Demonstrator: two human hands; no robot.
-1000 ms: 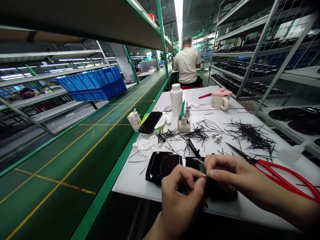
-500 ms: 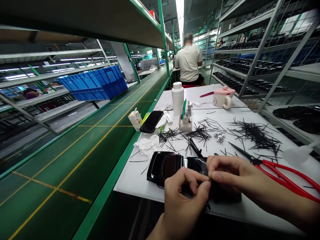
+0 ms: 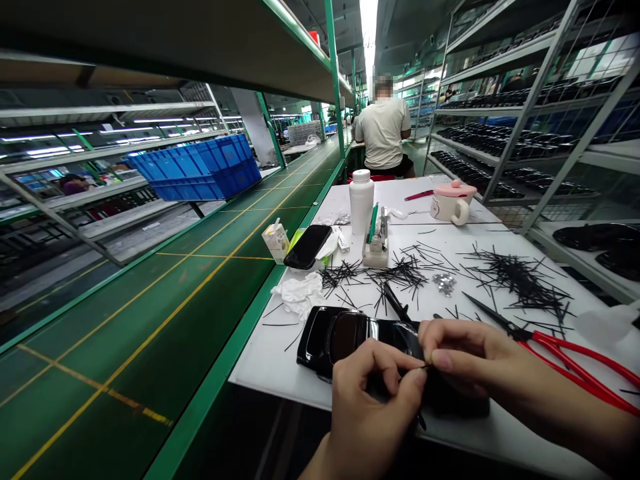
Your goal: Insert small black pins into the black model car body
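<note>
A glossy black car-shaped body (image 3: 345, 333) lies on the white table (image 3: 270, 363), its right part hidden under my hands. My left hand (image 3: 375, 393) pinches with thumb and forefinger over its near side. Fingertip to fingertip with it, my right hand (image 3: 465, 350) is pinched too. A tiny dark piece shows between the fingertips, too small to make out. Below the left thumb a thin black end pokes out. Red-handled scissors (image 3: 560, 353) lie beside my right forearm. Thin black strips (image 3: 525, 277) are heaped behind them, with more strips (image 3: 405, 270) behind the body.
Behind the body are a crumpled white cloth (image 3: 300, 293), phone (image 3: 307, 247), white bottle (image 3: 361, 200), silver bits (image 3: 443, 283) and lidded mug (image 3: 450, 203). A green conveyor (image 3: 200, 300) runs at left, with blue crates (image 3: 200, 170) beyond. A seated person (image 3: 384, 133) faces away; racks stand right.
The whole view has shifted slightly, so the scene sits a little lower and further right. Both hands keep their pinch together over the black body.
</note>
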